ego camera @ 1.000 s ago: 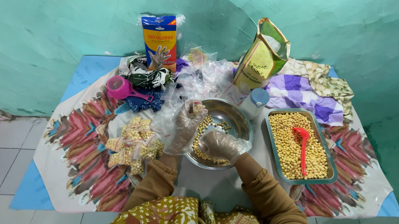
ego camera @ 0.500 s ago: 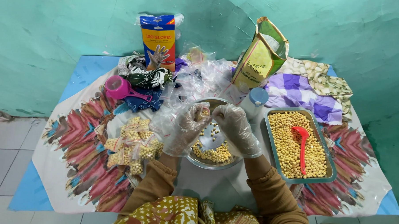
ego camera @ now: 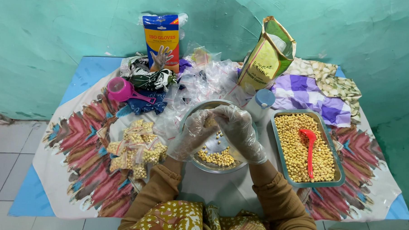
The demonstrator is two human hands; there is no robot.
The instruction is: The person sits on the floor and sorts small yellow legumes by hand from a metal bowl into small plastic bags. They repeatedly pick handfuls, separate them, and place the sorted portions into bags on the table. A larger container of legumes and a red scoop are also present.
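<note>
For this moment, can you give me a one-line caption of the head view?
Gloved left hand and right hand meet over a round metal bowl of chickpeas, beside a chickpea tray.

Left hand (ego camera: 195, 133) and right hand (ego camera: 240, 132) cover middle of steel bowl (ego camera: 221, 164); item pinched between fingertips too small to tell. Elbows cut off by bottom edge. Small white jar (ego camera: 260, 103) partly hidden behind right hand.

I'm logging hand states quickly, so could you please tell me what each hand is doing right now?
Left hand: gloved, fingers curled over the round metal bowl; contents cannot be told.
Right hand: the same.
</note>
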